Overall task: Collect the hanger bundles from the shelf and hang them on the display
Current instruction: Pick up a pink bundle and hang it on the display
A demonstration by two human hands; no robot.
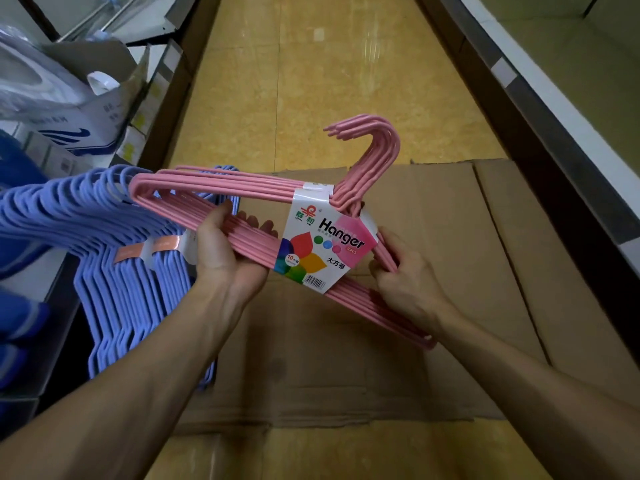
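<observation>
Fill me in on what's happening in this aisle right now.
A person holds a bundle of pink hangers in both hands: the left hand grips its lower bars, the right hand pinches the bars beside the paper label. The hooks point up. Blue hanger bundles lie at the left, and flattened cardboard covers the floor below.

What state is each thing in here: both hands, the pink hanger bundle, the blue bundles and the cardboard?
Pink hanger bundle: held in the air, banded by its label, hooks up and away.
Left hand: grips the bundle's lower bars.
Right hand: grips the bundle's right side.
Label: wrapped round the bundle, face to the camera.
Blue hanger bundles: banded, hanging at the left.
Cardboard: flattened on the floor.
</observation>
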